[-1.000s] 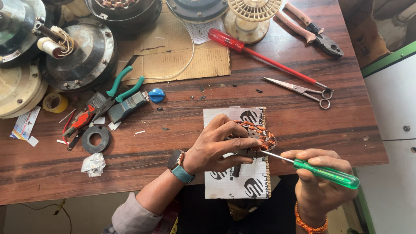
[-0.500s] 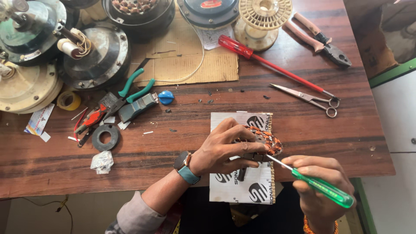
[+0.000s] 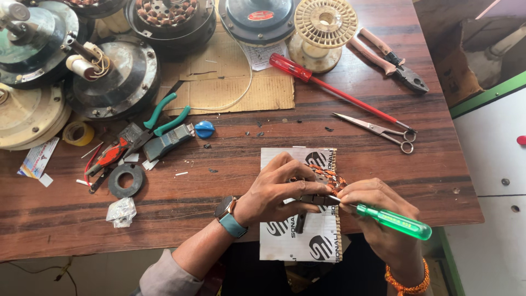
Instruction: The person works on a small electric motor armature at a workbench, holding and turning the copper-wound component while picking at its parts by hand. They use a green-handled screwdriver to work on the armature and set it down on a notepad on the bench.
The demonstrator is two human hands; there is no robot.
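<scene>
Standing right by the bench here: the left hand (image 3: 276, 189) is curled down over a small copper-wound coil piece (image 3: 327, 181), fingers closed around its dark metal body and pinning it on a printed white sheet (image 3: 296, 241) at the near edge of the wooden table (image 3: 219, 186). The right hand (image 3: 378, 211) is wrapped tight round a green-handled screwdriver (image 3: 394, 220), tip poking in at the coil right by the left fingertips.

My read: that coil piece looks small and light, with a stiff metal core, but the windings are thin wire, so probably easy to nick or pull loose. I'd grab it by the metal body, not the copper. The screwdriver's smooth plastic handle might be a bit slippery.

A red screwdriver (image 3: 334, 90), scissors (image 3: 378, 130) and pliers (image 3: 392, 59) lie well apart, further back.
</scene>
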